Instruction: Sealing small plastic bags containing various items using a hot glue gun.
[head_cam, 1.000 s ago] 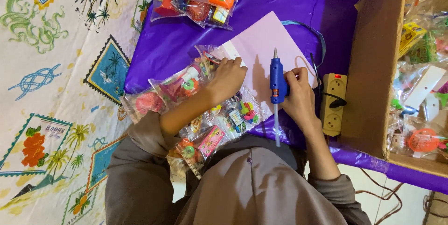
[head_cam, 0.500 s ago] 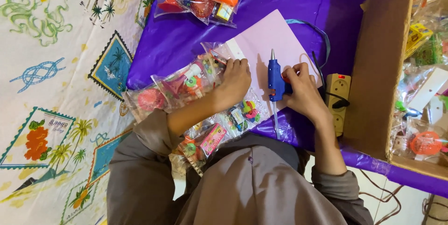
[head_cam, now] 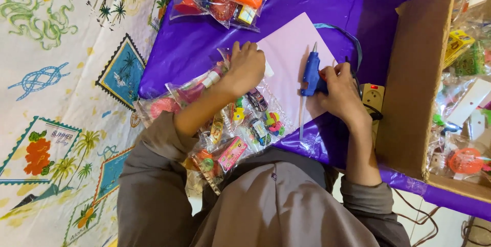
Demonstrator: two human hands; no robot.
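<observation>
Since a moment ago the left hand [head_cam: 246, 68] has slid further up onto the edge of the pink sheet [head_cam: 294, 62], pressing flat, fingers spread and grasping nothing, over a clear packet of small toys [head_cam: 240, 124]. Meanwhile the right hand [head_cam: 341, 93] keeps its grip clenched around the blue glue gun [head_cam: 311, 75], nozzle pointing away over the sheet on the purple surface [head_cam: 204, 37], with a cardboard box [head_cam: 417, 78] just beside.
</observation>
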